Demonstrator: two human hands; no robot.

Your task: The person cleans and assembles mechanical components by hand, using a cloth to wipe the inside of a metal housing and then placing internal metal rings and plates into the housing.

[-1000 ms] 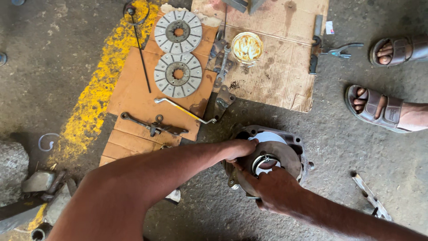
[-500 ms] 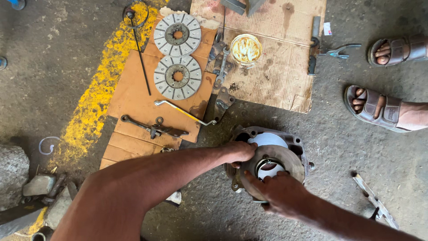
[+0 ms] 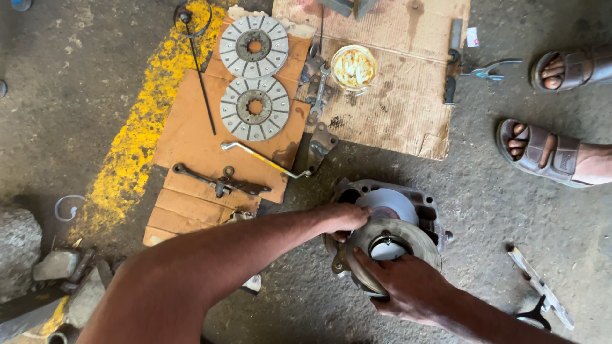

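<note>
Lying flat on the gray floor (image 3: 76, 114), a big sheet of brown cardboard (image 3: 395, 95) is taking up the twelve o'clock part of the view, with an orange cardboard piece (image 3: 191, 134) just beside it at ten o'clock. A metal housing (image 3: 421, 204) is sitting on the floor at about five o'clock from the middle. A round metal ring plate (image 3: 417, 242) is resting tilted on the housing, partly over a pale disc (image 3: 392, 200) inside it.

Two round brake discs (image 3: 254, 76) are lying on the orange cardboard at eleven o'clock, and a bent yellow-marked rod (image 3: 264, 159) is lying below them. Someone's sandaled feet (image 3: 548, 150) are standing at three o'clock.

The left hand (image 3: 347, 220) is reaching in at the ring plate's nine o'clock edge; its fingers are curled on the rim. The right hand (image 3: 408, 286) is gripping the ring plate at six o'clock, fingers closed around its edge.

I think the plate could slip and pinch a finger, because it is sitting tilted and looks heavy and greasy.
</note>
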